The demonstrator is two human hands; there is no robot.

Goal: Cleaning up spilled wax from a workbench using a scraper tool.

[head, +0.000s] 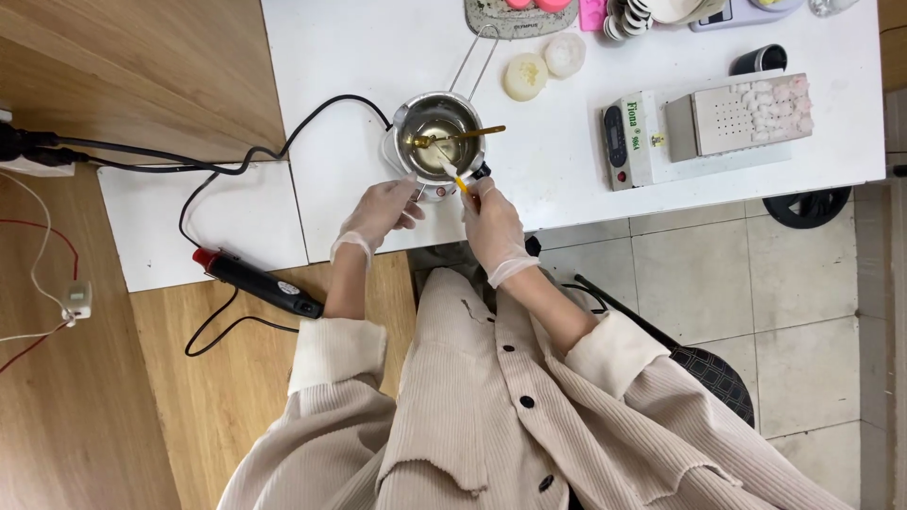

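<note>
A small steel pot (439, 132) with a long wire handle sits on a round white heater near the front edge of the white table (359, 57). Clear yellowish liquid fills it, and a gold spoon (468, 134) lies across the rim. My right hand (491, 222), in a thin clear glove, holds a small yellow-handled spatula (452, 174) whose pale tip dips into the pot. My gloved left hand (383, 212) rests at the heater's front left, fingers touching its base.
Two pale round wax pieces (546, 66) lie behind the pot. A boxy white device (631, 140) and a perforated metal box (737, 115) stand to the right. A black heat gun (260, 280) lies on a lower white board at left, with black cables.
</note>
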